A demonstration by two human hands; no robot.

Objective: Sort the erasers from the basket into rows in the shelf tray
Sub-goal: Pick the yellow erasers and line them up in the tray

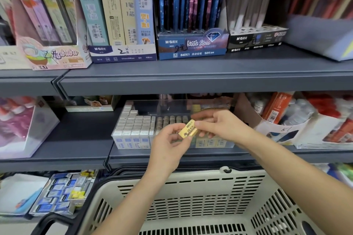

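- Eraser (188,130), yellow, wrapped, dark print on the label. I see it held in the air at the middle of my view, tilted with its higher end toward 1 o'clock. It is in front of the shelf tray and above the basket, lying in neither.
- Left hand (168,145), at 7 o'clock of the eraser. Thumb and curled fingertips pinch its lower end.
- Right hand (219,126), at 3 o'clock of the eraser. Thumb and forefinger pinch its upper end; the other fingers curl underneath, partly hidden.
- Shelf tray (162,107), clear plastic, on the middle shelf, at 12 o'clock just behind both hands.
- White erasers (133,124), standing in tight rows in the tray's left part, at 10 o'clock of the held piece. They stack higher toward the back left corner.
- Grey-beige erasers (172,120), one row just right of the white ones, partly covered by the hands.
- Pale yellow pieces (210,142), seen through the tray's front wall under the right hand. They are too blurred for me to count.
- Basket (172,179), beige slatted plastic, at 6 o'clock below the hands.
- Blue pencil display box (193,49), on the upper shelf at 12 o'clock.
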